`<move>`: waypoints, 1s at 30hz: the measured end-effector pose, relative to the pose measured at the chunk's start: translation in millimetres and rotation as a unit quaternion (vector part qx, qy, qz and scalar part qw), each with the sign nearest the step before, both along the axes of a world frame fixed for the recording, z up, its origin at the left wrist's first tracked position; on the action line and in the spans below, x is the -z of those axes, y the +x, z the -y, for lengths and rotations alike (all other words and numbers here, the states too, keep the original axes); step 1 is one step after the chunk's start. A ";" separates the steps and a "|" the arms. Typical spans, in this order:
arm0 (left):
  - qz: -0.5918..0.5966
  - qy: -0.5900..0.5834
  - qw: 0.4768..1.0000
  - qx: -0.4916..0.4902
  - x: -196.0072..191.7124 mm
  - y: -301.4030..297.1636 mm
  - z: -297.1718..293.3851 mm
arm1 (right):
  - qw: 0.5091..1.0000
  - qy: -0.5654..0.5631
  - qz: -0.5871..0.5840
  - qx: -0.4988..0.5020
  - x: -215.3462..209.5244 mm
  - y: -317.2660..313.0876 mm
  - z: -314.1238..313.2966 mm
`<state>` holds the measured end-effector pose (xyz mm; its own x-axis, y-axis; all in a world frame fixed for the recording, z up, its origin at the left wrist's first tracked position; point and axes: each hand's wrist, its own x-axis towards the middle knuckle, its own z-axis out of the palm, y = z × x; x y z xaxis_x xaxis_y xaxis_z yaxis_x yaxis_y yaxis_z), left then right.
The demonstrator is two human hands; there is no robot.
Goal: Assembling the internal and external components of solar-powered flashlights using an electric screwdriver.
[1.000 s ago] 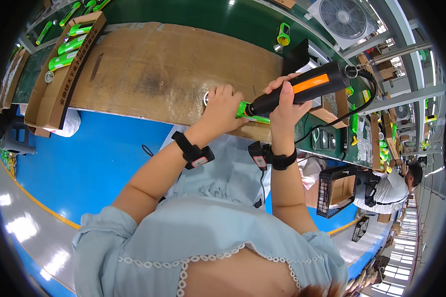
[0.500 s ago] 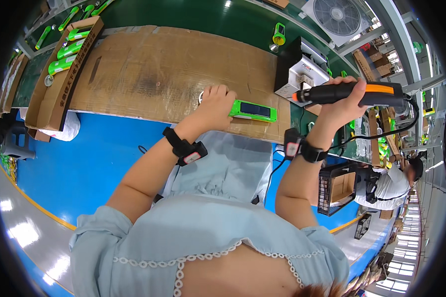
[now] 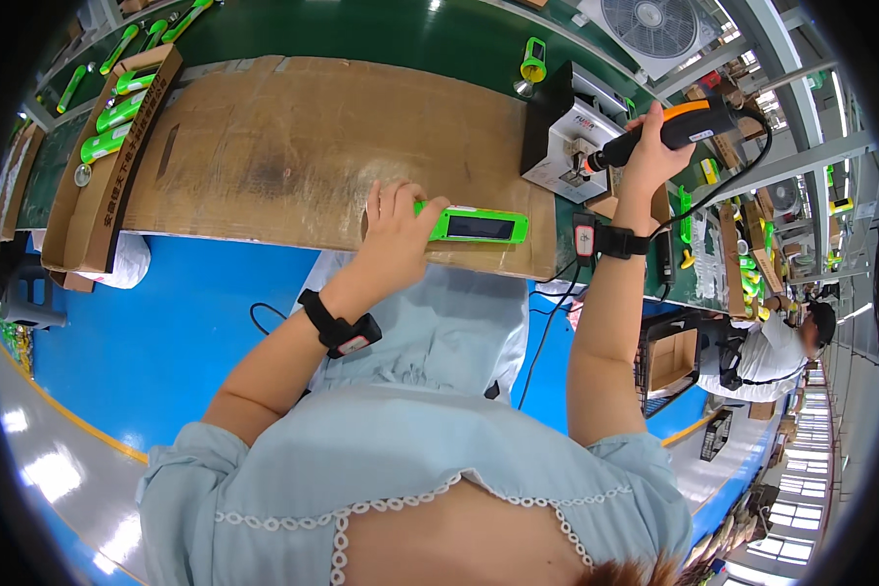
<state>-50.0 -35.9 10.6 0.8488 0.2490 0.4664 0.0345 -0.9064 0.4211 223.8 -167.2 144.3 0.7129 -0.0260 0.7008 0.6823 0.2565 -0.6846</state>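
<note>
My left hand (image 3: 397, 234) is closed over the left end of a green flashlight (image 3: 479, 227) with a dark solar-panel-like window. The flashlight lies flat near the front edge of a cardboard sheet (image 3: 342, 117), and my fingers hide its head. In my right hand (image 3: 654, 151) is a black and orange electric screwdriver (image 3: 691, 122), its cable trailing down past my wrist. The screwdriver's bit points left, at the front of a black and white screw feeder (image 3: 566, 137); whether the tip touches it I cannot tell.
A long cardboard tray (image 3: 93, 210) with several green flashlights stands at the left. Another flashlight (image 3: 532, 61) stands behind the feeder. A fan (image 3: 649, 27) is at the back right. Beyond a black crate (image 3: 669, 361), a co-worker (image 3: 772, 352) sits at the right.
My right hand has moved the screwdriver up and left, bringing its bit to the feeder's front. My left hand keeps the flashlight, its fingers shifted slightly. The whole view has shifted slightly.
</note>
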 end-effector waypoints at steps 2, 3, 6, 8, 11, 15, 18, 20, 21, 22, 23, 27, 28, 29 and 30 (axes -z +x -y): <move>0.004 0.003 1.000 -0.014 2.6 0.3 1.0 | 0.999 -0.030 -0.013 -0.010 -4.8 -1.9 1.4; 0.005 0.000 1.000 -0.018 4.2 1.8 0.1 | 0.999 -0.034 -0.020 -0.028 -5.9 -3.1 0.8; 0.018 -0.014 1.000 -0.020 3.0 4.3 -1.3 | 0.997 -0.070 -0.033 -0.030 -5.2 -11.2 3.3; 0.029 -0.026 0.999 -0.021 2.2 4.6 -2.6 | 0.984 -0.003 -0.107 -0.142 1.2 -31.5 4.0; 0.032 -0.045 0.998 0.001 3.2 8.5 -4.5 | 0.972 0.040 -0.113 -0.201 8.4 -74.6 -4.1; 0.046 -0.043 0.998 -0.006 5.9 9.2 -5.1 | 0.960 0.067 -0.096 -0.256 12.8 -120.3 -23.2; 0.048 -0.036 0.998 -0.013 4.7 9.3 -5.9 | 0.957 0.070 -0.097 -0.263 15.5 -140.3 -38.9; 0.051 -0.031 0.998 -0.019 3.6 10.4 -6.6 | 0.962 0.042 -0.084 -0.257 20.1 -144.3 -46.8; 0.049 -0.038 0.998 -0.017 3.4 10.8 -6.4 | 0.963 0.030 -0.096 -0.249 19.5 -147.5 -49.9; 0.048 -0.045 0.998 -0.015 3.3 11.3 -6.1 | 0.963 0.032 -0.095 -0.251 21.5 -148.0 -50.4; 0.049 -0.042 0.998 -0.018 3.9 11.6 -6.7 | 0.964 0.025 -0.098 -0.247 25.3 -148.0 -51.2; 0.050 -0.047 0.998 -0.004 5.5 12.3 -7.4 | 0.962 0.027 -0.115 -0.248 29.4 -151.0 -56.9; 0.050 -0.050 0.997 0.000 5.3 12.5 -8.0 | 0.961 0.028 -0.117 -0.250 30.0 -151.2 -57.5; 0.050 -0.049 0.998 -0.001 5.7 12.4 -8.1 | 0.958 0.032 -0.124 -0.256 28.8 -152.6 -57.8; 0.047 -0.054 0.997 0.001 6.3 12.3 -8.3 | 0.958 0.032 -0.124 -0.257 29.4 -152.0 -57.7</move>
